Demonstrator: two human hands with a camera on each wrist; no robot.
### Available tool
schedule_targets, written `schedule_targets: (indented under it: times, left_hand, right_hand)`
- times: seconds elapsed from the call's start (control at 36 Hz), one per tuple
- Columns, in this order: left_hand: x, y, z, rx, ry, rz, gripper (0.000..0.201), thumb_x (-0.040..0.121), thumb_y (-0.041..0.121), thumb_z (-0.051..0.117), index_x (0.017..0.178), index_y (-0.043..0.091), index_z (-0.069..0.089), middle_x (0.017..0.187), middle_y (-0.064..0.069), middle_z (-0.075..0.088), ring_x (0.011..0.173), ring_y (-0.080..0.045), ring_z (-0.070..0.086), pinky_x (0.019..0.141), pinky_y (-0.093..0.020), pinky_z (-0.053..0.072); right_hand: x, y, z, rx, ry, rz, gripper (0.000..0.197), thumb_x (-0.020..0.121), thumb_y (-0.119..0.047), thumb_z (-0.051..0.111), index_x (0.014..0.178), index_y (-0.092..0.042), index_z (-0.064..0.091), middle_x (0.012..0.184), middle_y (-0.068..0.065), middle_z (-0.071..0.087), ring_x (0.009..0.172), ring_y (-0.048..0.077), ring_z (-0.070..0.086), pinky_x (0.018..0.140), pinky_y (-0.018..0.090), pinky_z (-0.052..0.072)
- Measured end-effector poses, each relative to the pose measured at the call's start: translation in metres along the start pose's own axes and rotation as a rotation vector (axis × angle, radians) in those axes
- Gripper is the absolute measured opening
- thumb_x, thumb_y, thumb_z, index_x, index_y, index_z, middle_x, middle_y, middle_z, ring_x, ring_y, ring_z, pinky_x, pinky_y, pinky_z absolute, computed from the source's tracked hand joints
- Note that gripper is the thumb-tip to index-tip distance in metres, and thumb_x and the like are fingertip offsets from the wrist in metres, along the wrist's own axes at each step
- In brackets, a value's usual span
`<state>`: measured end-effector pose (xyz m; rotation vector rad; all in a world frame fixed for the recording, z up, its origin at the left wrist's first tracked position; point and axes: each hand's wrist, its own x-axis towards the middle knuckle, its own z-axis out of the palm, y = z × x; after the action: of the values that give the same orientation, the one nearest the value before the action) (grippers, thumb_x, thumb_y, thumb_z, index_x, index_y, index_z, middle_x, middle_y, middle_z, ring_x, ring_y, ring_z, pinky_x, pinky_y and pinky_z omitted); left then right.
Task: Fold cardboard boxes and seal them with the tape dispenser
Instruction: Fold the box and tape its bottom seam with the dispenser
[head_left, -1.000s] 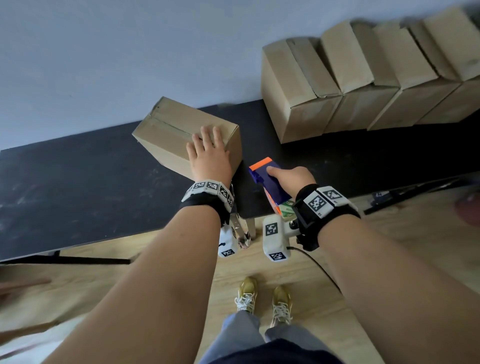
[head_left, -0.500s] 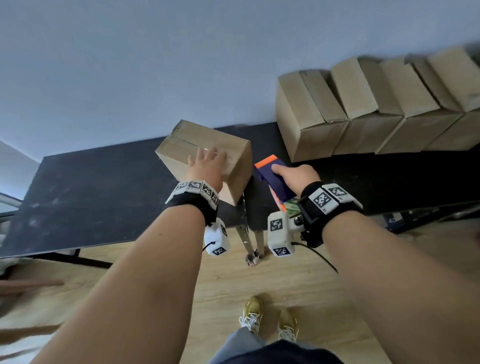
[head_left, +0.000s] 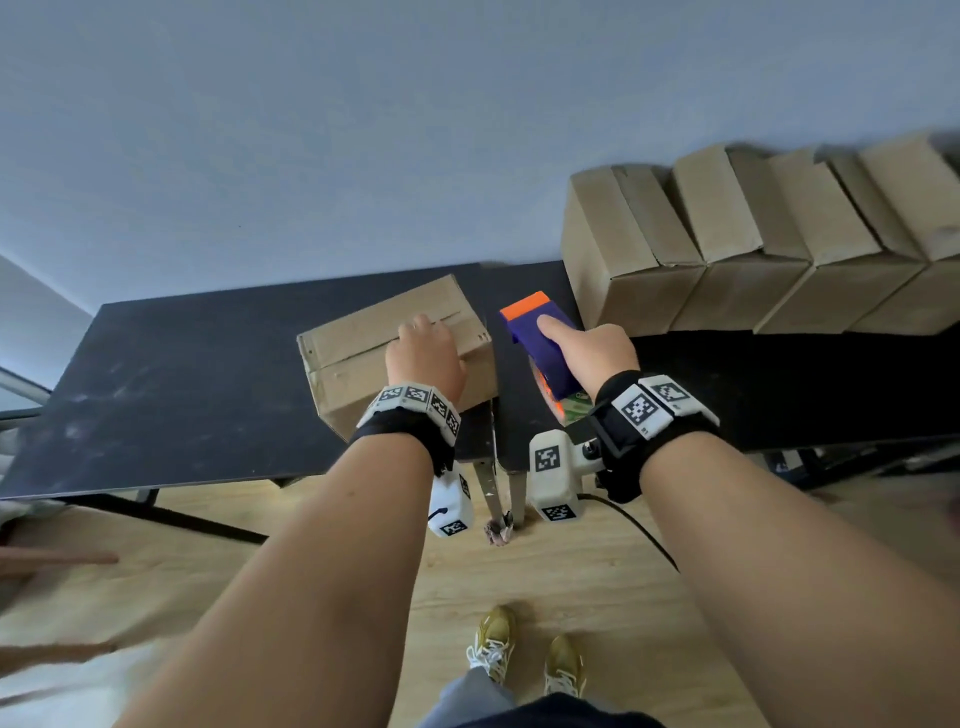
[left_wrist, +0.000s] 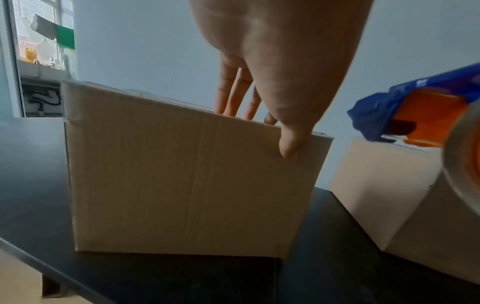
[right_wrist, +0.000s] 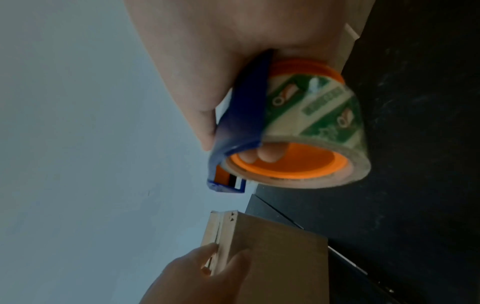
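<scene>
A closed cardboard box (head_left: 358, 338) sits on the black table (head_left: 182, 389) near its front right corner, its top flaps meeting in a seam. My left hand (head_left: 423, 353) holds its near top edge, fingers laid across the top and thumb bent down the near face (left_wrist: 288, 144). My right hand (head_left: 597, 353) grips a blue and orange tape dispenser (head_left: 540, 338) with a green-printed tape roll (right_wrist: 311, 115), fingers through the orange core. The dispenser hovers just right of the box, above the table, apart from it.
A row of several folded boxes (head_left: 727, 249) leans against the grey wall at the back right, on a second black table (head_left: 805, 384). A narrow gap divides the two tables. The left table top is bare of objects left of the box. Wooden floor and my shoes are below.
My left hand has turned the box and drawn it toward the table's front edge, shifting from flat on top to the near top edge. The right hand still holds the dispenser beside it.
</scene>
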<state>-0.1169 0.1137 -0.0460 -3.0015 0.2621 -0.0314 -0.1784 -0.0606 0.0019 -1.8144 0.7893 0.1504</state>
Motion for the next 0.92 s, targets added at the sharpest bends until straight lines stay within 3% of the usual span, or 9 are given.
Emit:
schedule_targets:
  times: [0.08,0.14,0.22,0.31,0.36,0.44,0.56,0.78,0.92]
  left_hand:
    - [0.005,-0.002,0.001,-0.066,-0.019,-0.012,0.046,0.092,0.047,0.050,0.124,0.014,0.054,0.124,-0.009,0.048,0.116,-0.028,0.045,0.085,-0.036,0.043]
    - [0.012,-0.004,-0.004,-0.213,-0.032,-0.039,0.046,0.093,0.051,0.045,0.117,0.015,0.059,0.122,-0.010,0.050,0.114,-0.029,0.046,0.088,-0.039,0.043]
    - [0.025,-0.004,-0.021,-0.598,-0.046,-0.121,0.037,0.098,0.037,0.039,0.091,0.011,0.065,0.099,-0.012,0.061,0.093,-0.030,0.057,0.076,-0.033,0.044]
    - [0.033,0.002,-0.037,-1.150,-0.297,-0.275,0.039,0.099,0.035,0.040,0.082,0.007,0.063,0.078,-0.008,0.062,0.064,-0.022,0.055,0.059,-0.027,0.043]
    - [0.032,0.006,-0.047,-1.400,-0.527,-0.342,0.048,0.099,0.046,0.040,0.085,0.007,0.064,0.076,-0.007,0.063,0.060,-0.019,0.055,0.057,-0.027,0.045]
    - [0.029,0.008,-0.056,-1.442,-0.642,-0.325,0.049,0.097,0.053,0.039,0.089,0.011,0.064,0.081,-0.006,0.067,0.066,-0.018,0.059,0.060,-0.026,0.049]
    - [0.026,0.007,-0.059,-1.458,-0.625,-0.300,0.026,0.097,0.034,0.047,0.083,0.017,0.061,0.084,-0.002,0.064,0.067,-0.014,0.058,0.056,-0.022,0.046]
    - [0.017,-0.002,-0.060,-1.493,-0.607,-0.288,0.036,0.089,0.053,0.057,0.083,0.019,0.067,0.081,0.001,0.071,0.068,-0.014,0.063,0.067,-0.026,0.049]
    - [0.006,-0.004,-0.059,-1.515,-0.613,-0.316,0.016,0.093,0.024,0.059,0.080,0.014,0.062,0.078,-0.003,0.057,0.059,-0.014,0.054,0.061,-0.023,0.043]
  right_hand:
    - [0.002,0.000,-0.005,0.015,0.017,-0.009,0.060,0.075,-0.063,0.067,0.099,-0.007,0.066,0.093,0.007,0.070,0.082,0.023,0.066,0.071,0.032,0.050]
    - [0.003,-0.001,-0.009,0.015,0.029,-0.018,0.063,0.074,-0.066,0.066,0.094,-0.006,0.068,0.089,0.008,0.071,0.078,0.023,0.066,0.067,0.031,0.048]
    - [0.005,-0.003,-0.013,0.029,0.027,-0.048,0.062,0.076,-0.064,0.067,0.091,-0.004,0.069,0.089,0.009,0.072,0.079,0.024,0.067,0.067,0.031,0.048]
    - [0.004,-0.005,-0.014,0.047,0.010,-0.093,0.065,0.076,-0.063,0.068,0.091,-0.001,0.071,0.089,0.011,0.073,0.084,0.027,0.069,0.075,0.036,0.052]
    - [0.002,-0.007,-0.015,0.062,-0.004,-0.126,0.066,0.077,-0.061,0.069,0.091,0.003,0.071,0.087,0.013,0.073,0.079,0.026,0.067,0.070,0.034,0.049]
    - [-0.003,-0.009,-0.018,0.081,-0.031,-0.142,0.059,0.079,-0.059,0.069,0.085,0.000,0.071,0.076,0.008,0.069,0.072,0.024,0.062,0.064,0.029,0.043]
    - [-0.007,-0.008,-0.022,0.072,-0.061,-0.151,0.056,0.079,-0.060,0.069,0.080,-0.004,0.070,0.077,0.008,0.070,0.073,0.023,0.064,0.067,0.029,0.045]
    - [-0.018,-0.005,-0.026,0.086,-0.103,-0.172,0.057,0.080,-0.060,0.068,0.085,-0.003,0.071,0.079,0.008,0.071,0.071,0.022,0.064,0.068,0.029,0.046]
    - [-0.026,-0.006,-0.029,0.101,-0.152,-0.173,0.049,0.081,-0.059,0.068,0.076,-0.010,0.068,0.069,0.002,0.069,0.063,0.017,0.063,0.061,0.025,0.046]
